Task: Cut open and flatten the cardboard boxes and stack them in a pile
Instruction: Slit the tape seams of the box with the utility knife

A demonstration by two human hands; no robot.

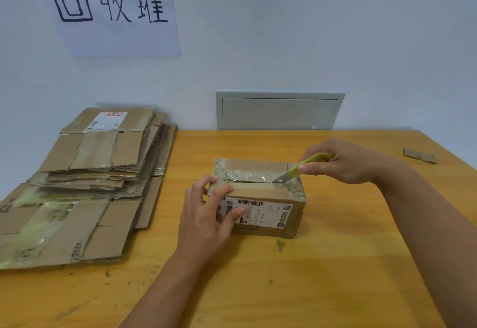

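**Top seam under the knife, box not yet open**

Desk [335,263]: wood, set against a wall, scuffed and flecked with scraps near the front edge.

Pile [85,185]: flattened boxes stacked at the desk's left edge, overhanging it. Job looks well along.

Box [260,198]: still whole, mid-desk, label side facing the person, top sealed with shiny tape.

Left hand [206,214]: clamped on the box's left end, fingers curled over the top edge, thumb pressed on the label face. Steadies it.

Right hand [346,162]: closed round a yellow-green knife [302,168], blade tip at the right end of the top seam.

Scrap [419,156]: small card piece near the right edge, well apart.

Step in hand, by my reading: slitting the top tape. Next move calls for drawing the blade along the seam toward the left hand, shallow, stopping short of those fingers. Then the flaps can be lifted.
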